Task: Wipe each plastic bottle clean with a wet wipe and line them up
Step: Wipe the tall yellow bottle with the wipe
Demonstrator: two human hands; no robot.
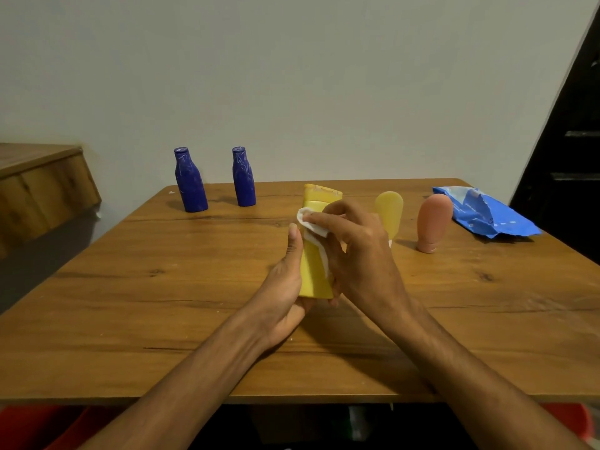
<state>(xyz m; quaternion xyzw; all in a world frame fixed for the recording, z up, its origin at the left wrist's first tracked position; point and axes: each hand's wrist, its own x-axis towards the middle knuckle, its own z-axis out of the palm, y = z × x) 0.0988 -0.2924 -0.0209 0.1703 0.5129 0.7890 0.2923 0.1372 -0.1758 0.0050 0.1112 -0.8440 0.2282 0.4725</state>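
Room: wooden counter [162, 303] is standing against a pale wall [324, 76] and filling the lower half of the view.
Yellow bottle [313, 274]: is sitting between both hands over the counter's middle, its capped end pointing toward 12 o'clock.
Left hand [285, 297]: is gripping the yellow bottle's lower end from 9 o'clock, the thumb lying straight up its left edge and the fingers curling underneath.
Right hand [360, 254]: is reaching in from 3 o'clock, its curled fingers pressing the wet wipe against the bottle's upper front.
Wet wipe [311, 224]: is bunching white under the right fingertips and trailing down the bottle's right edge beneath that hand.
Left blue bottle [191, 181]: is standing upright at 11 o'clock from the hands, near the counter's far edge.
Right blue bottle [243, 178]: is standing just beside it, apart from it, showing pale scribble marks as its neighbour does.
Pale yellow bottle [389, 212]: is standing on its cap at 2 o'clock, partly hidden behind the right hand.
Pink bottle [433, 222]: is standing cap-down farther toward 3 o'clock, apart from the pale yellow one.
Wipes pack [483, 212]: is lying crumpled and blue near the counter's far right corner.
Wooden ledge [42, 190]: is jutting in at 9 o'clock beyond the counter.
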